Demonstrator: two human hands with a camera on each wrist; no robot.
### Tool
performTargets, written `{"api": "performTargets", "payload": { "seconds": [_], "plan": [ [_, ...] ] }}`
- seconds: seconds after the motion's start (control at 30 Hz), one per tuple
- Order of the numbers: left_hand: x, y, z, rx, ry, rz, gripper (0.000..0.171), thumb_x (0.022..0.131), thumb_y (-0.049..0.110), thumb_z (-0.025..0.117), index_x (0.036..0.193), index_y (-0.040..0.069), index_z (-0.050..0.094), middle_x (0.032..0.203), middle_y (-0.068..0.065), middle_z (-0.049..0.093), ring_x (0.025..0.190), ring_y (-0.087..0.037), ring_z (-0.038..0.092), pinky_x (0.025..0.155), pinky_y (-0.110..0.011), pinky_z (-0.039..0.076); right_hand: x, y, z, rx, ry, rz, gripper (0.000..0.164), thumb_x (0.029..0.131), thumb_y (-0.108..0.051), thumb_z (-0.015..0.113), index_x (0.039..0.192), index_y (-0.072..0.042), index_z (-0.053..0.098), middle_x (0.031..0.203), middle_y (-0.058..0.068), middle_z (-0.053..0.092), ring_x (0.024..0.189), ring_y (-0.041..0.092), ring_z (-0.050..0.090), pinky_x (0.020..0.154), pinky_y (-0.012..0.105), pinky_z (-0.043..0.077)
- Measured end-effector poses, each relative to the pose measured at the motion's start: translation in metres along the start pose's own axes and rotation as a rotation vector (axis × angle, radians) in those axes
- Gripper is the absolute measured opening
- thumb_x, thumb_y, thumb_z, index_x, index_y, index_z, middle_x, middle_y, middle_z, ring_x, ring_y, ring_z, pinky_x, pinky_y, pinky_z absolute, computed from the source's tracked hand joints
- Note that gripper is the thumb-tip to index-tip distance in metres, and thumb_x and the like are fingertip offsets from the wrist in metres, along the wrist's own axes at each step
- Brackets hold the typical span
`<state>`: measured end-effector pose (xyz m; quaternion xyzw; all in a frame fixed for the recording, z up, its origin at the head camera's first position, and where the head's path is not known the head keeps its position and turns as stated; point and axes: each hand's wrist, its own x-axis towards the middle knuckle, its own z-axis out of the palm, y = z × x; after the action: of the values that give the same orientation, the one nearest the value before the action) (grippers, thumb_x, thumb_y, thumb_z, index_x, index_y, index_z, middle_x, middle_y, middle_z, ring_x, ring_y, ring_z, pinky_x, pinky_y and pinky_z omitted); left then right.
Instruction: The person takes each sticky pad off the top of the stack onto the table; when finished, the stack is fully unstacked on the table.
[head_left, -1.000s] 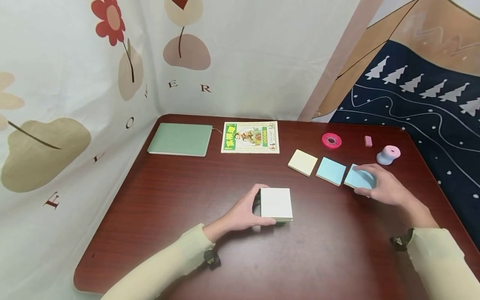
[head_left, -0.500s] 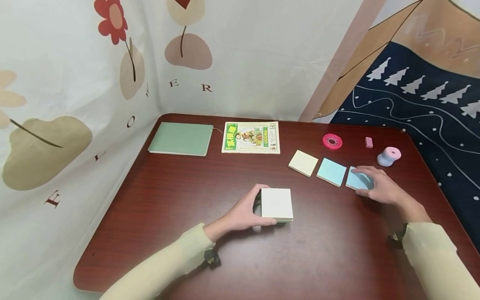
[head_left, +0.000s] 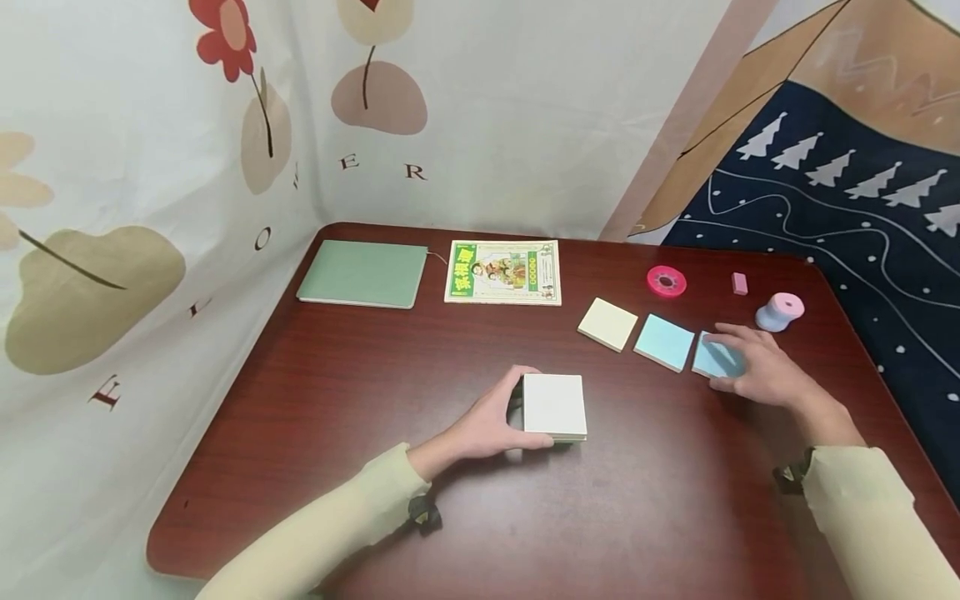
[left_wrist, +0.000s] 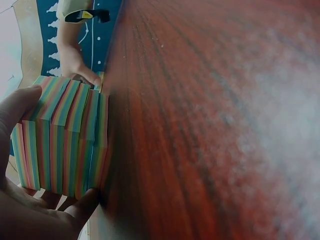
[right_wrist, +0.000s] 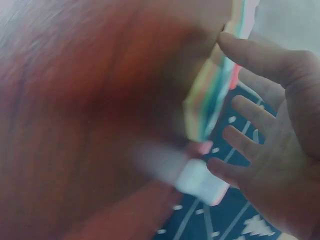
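In the head view my left hand [head_left: 487, 421] grips a stack of sticky note pads [head_left: 554, 405] with a white top sheet, thumb on the near side and fingers on the far side. The left wrist view shows the stack's striped multicoloured edges [left_wrist: 55, 130], several pads thick. My right hand [head_left: 765, 367] spans a light blue sticky note pad [head_left: 718, 357], with the thumb at its near edge and fingertips at its far edge; the palm hides its right part. Left of it lie another blue pad [head_left: 663, 342] and a pale yellow pad [head_left: 607, 324].
A pink tape roll [head_left: 666, 282], a small pink eraser [head_left: 739, 284] and a pink-and-white spool-shaped item [head_left: 780, 312] stand behind the right hand. A green notebook [head_left: 363, 273] and an illustrated booklet [head_left: 503, 272] lie along the table's back edge.
My right hand has shifted slightly to the left, and the blue pad under it has turned a little with it. My left hand and the stack stay in place.
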<state>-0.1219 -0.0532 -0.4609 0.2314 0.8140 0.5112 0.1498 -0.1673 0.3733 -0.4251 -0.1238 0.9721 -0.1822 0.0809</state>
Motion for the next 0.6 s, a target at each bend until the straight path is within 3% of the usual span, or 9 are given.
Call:
{"api": "performTargets", "payload": {
  "seconds": [0.17, 0.33, 0.6],
  "plan": [
    [0.001, 0.001, 0.000, -0.013, -0.001, -0.003, 0.083, 0.069, 0.034, 0.089, 0.136, 0.025, 0.039, 0.120, 0.006, 0.056, 0.109, -0.013, 0.052, 0.097, -0.038, 0.041, -0.001, -0.035, -0.007, -0.012, 0.053, -0.087, 0.074, 0.075, -0.024, 0.085, 0.138, -0.004, 0.052, 0.147, 0.026, 0.035, 0.127, 0.047, 0.028, 0.091, 0.072, 0.037],
    [0.000, 0.000, 0.000, -0.007, -0.002, 0.002, 0.083, 0.070, 0.035, 0.089, 0.136, 0.025, 0.039, 0.119, 0.005, 0.056, 0.109, -0.014, 0.052, 0.097, -0.038, 0.042, 0.001, -0.088, 0.000, 0.016, 0.121, -0.287, 0.068, 0.076, -0.020, 0.085, 0.136, -0.007, 0.056, 0.144, 0.022, 0.042, 0.128, 0.041, 0.036, 0.094, 0.060, 0.041],
    [0.002, -0.001, -0.001, -0.022, -0.016, 0.020, 0.084, 0.070, 0.034, 0.089, 0.136, 0.024, 0.039, 0.121, 0.006, 0.055, 0.109, -0.014, 0.052, 0.097, -0.039, 0.043, -0.005, -0.162, 0.031, 0.115, 0.033, -0.521, 0.070, 0.082, -0.040, 0.079, 0.143, -0.020, 0.050, 0.149, 0.004, 0.040, 0.134, 0.023, 0.036, 0.102, 0.048, 0.042]
  ]
}}
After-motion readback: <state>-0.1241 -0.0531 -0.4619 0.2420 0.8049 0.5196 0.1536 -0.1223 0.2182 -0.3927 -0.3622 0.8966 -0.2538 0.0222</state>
